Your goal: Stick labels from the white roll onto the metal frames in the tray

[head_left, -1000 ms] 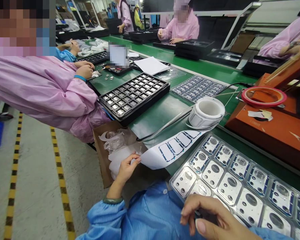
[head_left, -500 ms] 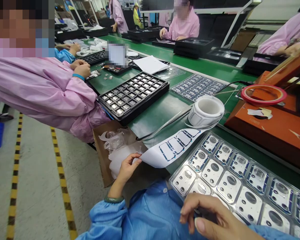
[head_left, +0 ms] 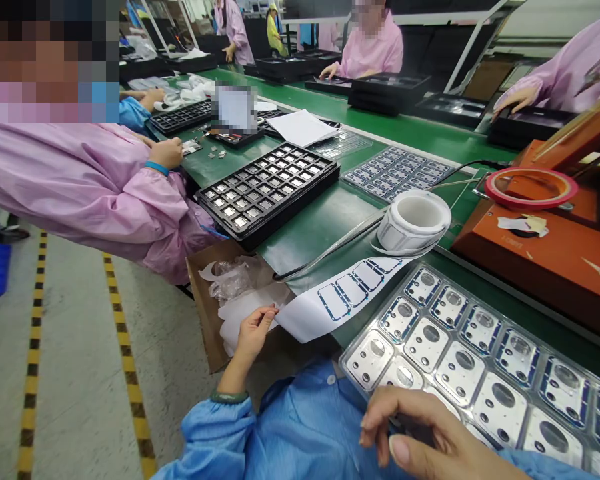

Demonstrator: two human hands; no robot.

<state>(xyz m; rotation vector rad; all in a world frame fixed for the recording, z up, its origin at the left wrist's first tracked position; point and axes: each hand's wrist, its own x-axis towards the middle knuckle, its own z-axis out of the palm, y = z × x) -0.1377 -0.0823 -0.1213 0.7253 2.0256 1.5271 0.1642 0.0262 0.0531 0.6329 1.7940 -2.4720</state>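
White paper label strip [head_left: 330,303], printed with blue-outlined rounded rectangles.
Left hand [head_left: 253,333] pinches its free end; right hand [head_left: 425,437] fingers curl loosely, holding nothing visible.

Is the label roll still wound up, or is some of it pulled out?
Partly pulled out: a strip trails from the label roll on the table to the left hand, which pinches its free end.

Grey floor [head_left: 70,373] with yellow-black striped lines [head_left: 30,373] is running at 8 o'clock. Green workbench [head_left: 420,137] is stretching toward 12 o'clock.
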